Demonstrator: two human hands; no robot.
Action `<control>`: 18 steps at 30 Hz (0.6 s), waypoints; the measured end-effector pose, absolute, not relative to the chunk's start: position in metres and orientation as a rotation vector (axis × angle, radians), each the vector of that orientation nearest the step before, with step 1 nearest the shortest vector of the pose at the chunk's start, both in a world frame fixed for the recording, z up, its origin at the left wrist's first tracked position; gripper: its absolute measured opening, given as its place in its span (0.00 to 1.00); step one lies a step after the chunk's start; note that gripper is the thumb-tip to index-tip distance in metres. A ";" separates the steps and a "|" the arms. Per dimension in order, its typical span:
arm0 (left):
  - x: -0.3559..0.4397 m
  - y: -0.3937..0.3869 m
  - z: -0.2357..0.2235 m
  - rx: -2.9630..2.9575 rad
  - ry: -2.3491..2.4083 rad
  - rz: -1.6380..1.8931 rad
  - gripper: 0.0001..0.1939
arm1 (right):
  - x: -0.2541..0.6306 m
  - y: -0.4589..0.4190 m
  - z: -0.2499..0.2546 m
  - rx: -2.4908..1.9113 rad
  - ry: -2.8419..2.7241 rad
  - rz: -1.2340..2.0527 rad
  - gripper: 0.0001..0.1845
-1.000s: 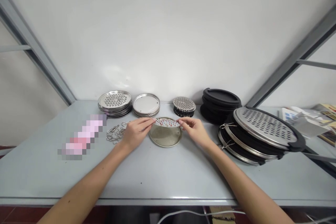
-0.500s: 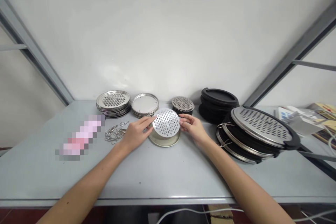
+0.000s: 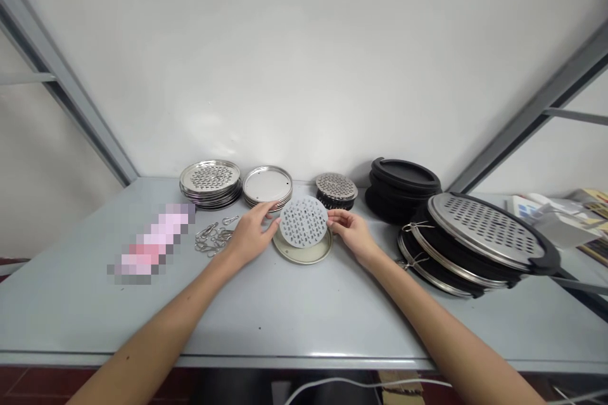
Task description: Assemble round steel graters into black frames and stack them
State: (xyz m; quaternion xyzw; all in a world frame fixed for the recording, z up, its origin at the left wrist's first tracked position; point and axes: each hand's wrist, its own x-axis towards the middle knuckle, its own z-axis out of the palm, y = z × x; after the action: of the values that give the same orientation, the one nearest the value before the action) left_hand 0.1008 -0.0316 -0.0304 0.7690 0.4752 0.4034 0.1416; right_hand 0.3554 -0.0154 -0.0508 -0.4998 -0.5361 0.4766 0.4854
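Note:
A round grater disc (image 3: 304, 223) with rows of raised holes is tilted over a shallow metal dish (image 3: 301, 258). Its left edge meets the thumb and forefinger of my left hand (image 3: 253, 231), which are a little apart with the edge at their tips. At the opposite edge, my right hand (image 3: 352, 235) pinches the disc between thumb and bent fingers. The dish lies on the table, its back part covered by the disc. Beside my left hand is a loose pile of wire clips (image 3: 212, 240).
Behind stand stacks of perforated metal plates (image 3: 210, 177), plain dishes (image 3: 267, 183), grater discs (image 3: 336, 186) and black rings (image 3: 403, 174). A tall pile of black-rimmed graters (image 3: 484, 228) stands at right. A blurred-out pink item (image 3: 156, 237) lies left. Grey posts (image 3: 90, 104) flank the table.
The disc has tilted slightly and now looks duller, with less glare. My left fingers have spread a little at its edge. The whole view has shifted slightly.

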 end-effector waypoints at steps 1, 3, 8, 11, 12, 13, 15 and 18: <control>0.101 -0.032 -0.029 2.178 1.380 1.150 0.20 | 0.356 -0.014 -0.053 -1.216 -1.338 1.123 0.15; 0.101 -0.032 -0.027 2.104 1.375 1.111 0.20 | 0.356 -0.011 -0.057 -1.218 -1.402 1.046 0.14; 0.104 -0.031 -0.023 2.008 1.345 1.098 0.12 | 0.354 -0.009 -0.060 -1.238 -1.581 0.959 0.10; 0.106 -0.031 -0.023 1.939 1.346 1.100 0.12 | 0.353 -0.010 -0.061 -1.262 -1.661 0.894 0.10; 0.106 -0.031 -0.023 1.919 1.361 1.104 0.12 | 0.353 -0.011 -0.061 -1.275 -1.683 0.857 0.11; 0.106 -0.031 -0.023 1.906 1.383 1.110 0.12 | 0.352 -0.012 -0.061 -1.288 -1.714 0.811 0.12; 0.107 -0.032 -0.024 1.908 1.445 1.133 0.12 | 0.352 -0.015 -0.060 -1.304 -1.789 0.709 0.13; 0.108 -0.032 -0.027 1.956 1.511 1.186 0.11 | 0.353 -0.019 -0.056 -1.305 -1.887 0.586 0.16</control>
State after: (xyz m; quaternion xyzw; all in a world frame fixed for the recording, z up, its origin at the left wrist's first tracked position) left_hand 0.1081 -0.0323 -0.0272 0.6993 0.5403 0.4239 0.1985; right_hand 0.3534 -0.0191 -0.0556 -0.5106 -0.7379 0.2291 0.3773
